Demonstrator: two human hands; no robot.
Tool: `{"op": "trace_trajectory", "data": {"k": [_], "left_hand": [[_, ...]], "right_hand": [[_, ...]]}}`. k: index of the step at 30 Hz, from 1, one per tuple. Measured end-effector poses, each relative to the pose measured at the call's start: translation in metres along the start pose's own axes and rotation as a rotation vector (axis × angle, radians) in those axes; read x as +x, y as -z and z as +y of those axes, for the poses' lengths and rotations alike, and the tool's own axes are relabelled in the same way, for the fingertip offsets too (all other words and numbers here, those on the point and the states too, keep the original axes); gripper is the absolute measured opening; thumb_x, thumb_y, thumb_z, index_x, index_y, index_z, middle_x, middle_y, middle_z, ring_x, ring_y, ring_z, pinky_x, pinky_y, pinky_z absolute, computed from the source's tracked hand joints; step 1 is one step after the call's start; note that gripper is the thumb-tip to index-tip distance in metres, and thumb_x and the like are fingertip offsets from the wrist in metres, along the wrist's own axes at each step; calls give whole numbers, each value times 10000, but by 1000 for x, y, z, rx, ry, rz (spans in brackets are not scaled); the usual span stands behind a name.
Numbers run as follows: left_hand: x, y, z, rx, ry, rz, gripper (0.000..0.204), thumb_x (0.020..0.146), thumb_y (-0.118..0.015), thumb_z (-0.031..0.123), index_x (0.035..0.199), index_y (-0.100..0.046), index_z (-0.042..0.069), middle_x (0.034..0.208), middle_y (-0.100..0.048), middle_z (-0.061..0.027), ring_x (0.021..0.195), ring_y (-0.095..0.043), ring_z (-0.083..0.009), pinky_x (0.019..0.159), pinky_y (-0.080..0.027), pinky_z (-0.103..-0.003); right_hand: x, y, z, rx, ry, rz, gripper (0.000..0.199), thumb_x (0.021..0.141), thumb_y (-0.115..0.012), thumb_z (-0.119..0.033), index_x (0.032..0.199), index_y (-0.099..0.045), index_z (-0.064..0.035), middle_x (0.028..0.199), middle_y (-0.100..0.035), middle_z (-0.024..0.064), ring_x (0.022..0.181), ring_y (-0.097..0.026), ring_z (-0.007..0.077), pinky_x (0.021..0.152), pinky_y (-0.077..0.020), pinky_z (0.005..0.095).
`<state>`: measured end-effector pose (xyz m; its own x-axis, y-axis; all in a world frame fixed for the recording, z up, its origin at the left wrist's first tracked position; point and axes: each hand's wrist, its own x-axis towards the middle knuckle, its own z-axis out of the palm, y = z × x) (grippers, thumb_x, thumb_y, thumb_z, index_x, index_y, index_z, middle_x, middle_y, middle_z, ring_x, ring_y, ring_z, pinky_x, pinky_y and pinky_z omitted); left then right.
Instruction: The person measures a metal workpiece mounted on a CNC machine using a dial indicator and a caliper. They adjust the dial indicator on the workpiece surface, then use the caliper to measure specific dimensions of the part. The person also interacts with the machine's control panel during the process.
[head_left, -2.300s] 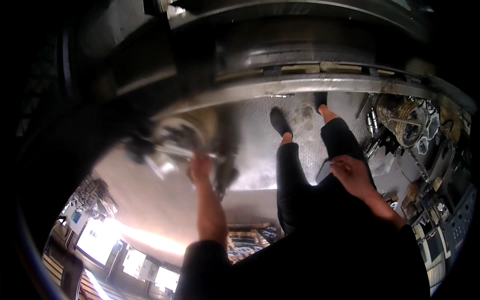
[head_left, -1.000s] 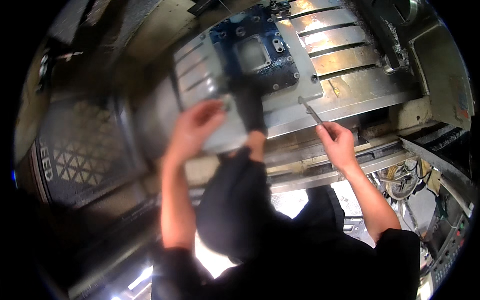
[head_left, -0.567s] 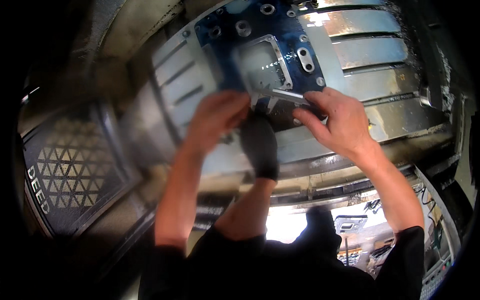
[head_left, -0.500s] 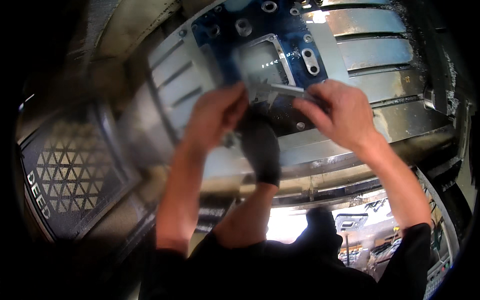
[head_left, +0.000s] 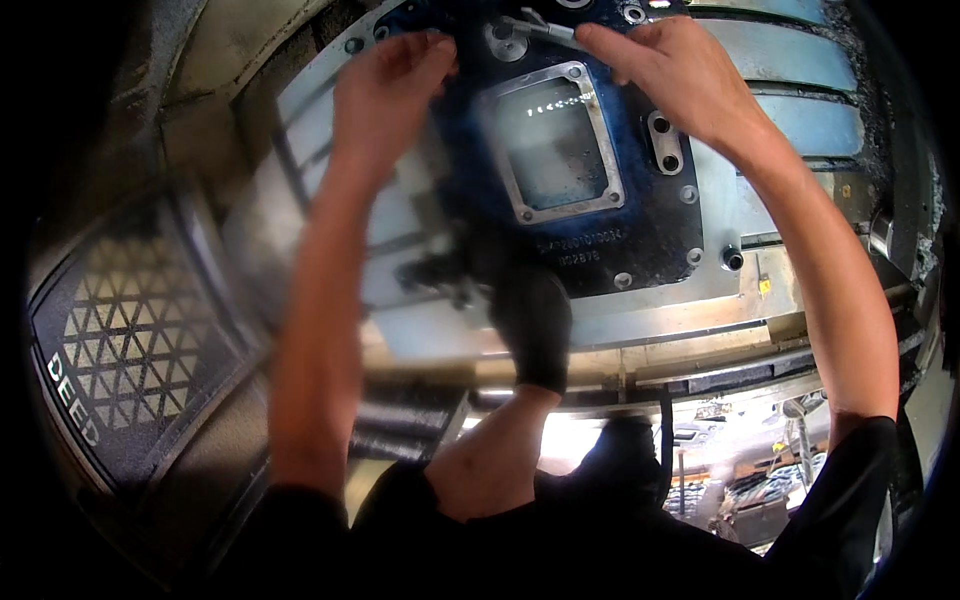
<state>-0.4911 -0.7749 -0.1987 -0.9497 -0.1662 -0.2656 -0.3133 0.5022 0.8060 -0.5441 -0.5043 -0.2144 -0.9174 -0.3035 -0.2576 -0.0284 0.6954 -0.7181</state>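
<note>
A dark blue metal plate (head_left: pixel 600 240) with a silver-framed rectangular opening (head_left: pixel 555 145) lies on a grey slotted machine table (head_left: pixel 800 120). My right hand (head_left: pixel 665 70) pinches a thin metal tool (head_left: pixel 540 30) at the plate's far edge, by a round fitting (head_left: pixel 505 42). My left hand (head_left: pixel 385 90) is blurred. Its fingertips touch the plate's far left corner, and I cannot make out whether it grips anything. My foot in a black sock (head_left: pixel 530 320) rests against the plate's near edge.
A black floor mat with a triangle pattern (head_left: pixel 130 340) lies at the left. A bolt (head_left: pixel 733 260) stands in the table right of the plate. The table's front rail (head_left: pixel 700 350) runs below, with shop floor and clutter (head_left: pixel 760 480) beyond it at lower right.
Both hands have moved from the plate's near side to its far edge, the right one carrying the thin tool. The view has tilted closer over the plate.
</note>
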Motion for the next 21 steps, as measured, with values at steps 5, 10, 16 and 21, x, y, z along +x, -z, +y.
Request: {"op": "trace_trajectory", "data": {"k": [5, 10, 16, 21], "left_hand": [[38, 13, -12, 369, -417, 29, 366, 970, -745, 225, 1293, -699, 59, 1061, -743, -22, 993, -676, -122, 911, -512, -271], [51, -2, -1, 213, -269, -34, 180, 928, -714, 16, 1107, -716, 2, 911, -729, -35, 807, -648, -99, 743, -531, -262], [52, -9, -10, 116, -219, -98, 137, 936, -701, 10, 1072, -710, -1, 885, -717, -24, 782, -632, -91, 698, -512, -260], [49, -11, -10, 81, -181, -99, 107, 948, -674, -6, 1047, -710, 3, 856, -705, -14, 746, -609, -88, 661, -489, -259]], "right_hand": [[22, 21, -30, -30, 11, -202, 571, 959, -605, -497, 822, -754, 36, 712, -689, 241, 707, -714, 344, 721, -540, 447], [39, 15, -21, -115, 82, -178, 564, 952, -628, -494, 856, -759, 46, 755, -707, 238, 729, -713, 352, 729, -543, 439], [39, 18, -23, -32, 30, -218, 553, 947, -666, -492, 842, -772, 41, 739, -726, 172, 689, -702, 268, 699, -538, 403], [37, 22, -28, -7, -48, -265, 561, 937, -675, -501, 783, -762, 31, 676, -693, 144, 613, -651, 230, 653, -523, 379]]}}
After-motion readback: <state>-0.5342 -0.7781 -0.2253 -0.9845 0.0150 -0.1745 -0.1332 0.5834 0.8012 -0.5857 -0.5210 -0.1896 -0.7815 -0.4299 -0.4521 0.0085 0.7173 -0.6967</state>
